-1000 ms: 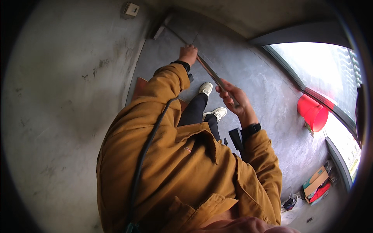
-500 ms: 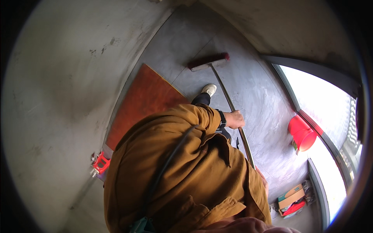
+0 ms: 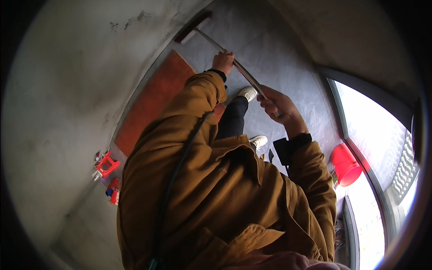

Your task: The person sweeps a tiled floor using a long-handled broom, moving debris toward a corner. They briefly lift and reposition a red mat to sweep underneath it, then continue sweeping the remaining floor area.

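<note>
A long-handled push broom [image 3: 248, 77] stretches from the middle of the view to the far left. Its wide dark-bristled head [image 3: 189, 32] rests on the grey floor close to the foot of the left wall. Partway along the handle, my left hand [image 3: 223, 62] is closed around it. Farther up, near the handle's upper end, my right hand [image 3: 276, 103] grips it with fingers wrapped round. Both my arms wear brown sleeves, with black bands at the wrists.
A reddish-brown board [image 3: 155, 99] lies along the left wall. At the right, a red bucket [image 3: 345, 165] stands beside a bright glazed opening [image 3: 369, 117]. Red items, including a small stool-like one [image 3: 107, 164], are at the lower left. My white shoes [image 3: 248, 93] stand near the handle.
The broom head has moved left and farther away, toward the wall. Both hands have moved outward with the handle; my right hand, mostly hidden before, now shows plainly.
</note>
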Motion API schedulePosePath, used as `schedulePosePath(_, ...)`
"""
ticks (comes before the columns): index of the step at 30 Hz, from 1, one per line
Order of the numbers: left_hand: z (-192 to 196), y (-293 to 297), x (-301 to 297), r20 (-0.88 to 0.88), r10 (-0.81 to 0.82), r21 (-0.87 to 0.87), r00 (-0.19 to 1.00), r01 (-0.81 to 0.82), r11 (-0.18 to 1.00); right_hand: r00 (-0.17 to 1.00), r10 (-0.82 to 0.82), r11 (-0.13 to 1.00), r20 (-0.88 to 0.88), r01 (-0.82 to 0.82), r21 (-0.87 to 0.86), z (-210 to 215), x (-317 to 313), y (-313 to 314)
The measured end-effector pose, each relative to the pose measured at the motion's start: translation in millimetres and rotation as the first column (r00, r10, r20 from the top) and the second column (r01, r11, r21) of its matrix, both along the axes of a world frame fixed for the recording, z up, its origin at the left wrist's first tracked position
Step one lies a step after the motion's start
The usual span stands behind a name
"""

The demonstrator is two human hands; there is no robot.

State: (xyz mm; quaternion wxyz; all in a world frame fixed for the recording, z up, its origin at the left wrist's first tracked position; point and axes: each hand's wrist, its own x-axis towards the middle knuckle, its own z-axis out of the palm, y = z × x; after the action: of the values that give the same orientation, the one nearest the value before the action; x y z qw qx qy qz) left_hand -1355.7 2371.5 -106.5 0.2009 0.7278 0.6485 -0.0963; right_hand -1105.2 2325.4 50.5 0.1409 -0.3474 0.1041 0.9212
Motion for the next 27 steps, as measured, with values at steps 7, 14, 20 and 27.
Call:
schedulePosePath(7, 7, -137, 120, 0.276, -0.3, 0.096, 0.913, 0.285, 0.954, 0.952, -0.189, 0.974, 0.24, 0.212, -0.075, 73, 112, -157)
schedulePosePath(14, 74, -260, 256, 0.38, -0.555, -0.078, 0.74, 0.624, 0.778, 0.9, -0.211, 0.961, 0.381, 0.263, -0.089, 168, 226, -311)
schedulePosePath(20, 106, -276, 246, 0.309, -0.499, 0.062, 0.81, 0.507, 0.86, 0.922, -0.228, 0.973, 0.313, 0.224, 0.05, 169, 245, -344)
schedulePosePath(27, 47, -232, 156, 0.035, -0.11, 0.091, 0.993, 0.106, 0.99, 0.984, -0.099, 0.994, 0.151, 0.09, 0.062, 50, 141, -254)
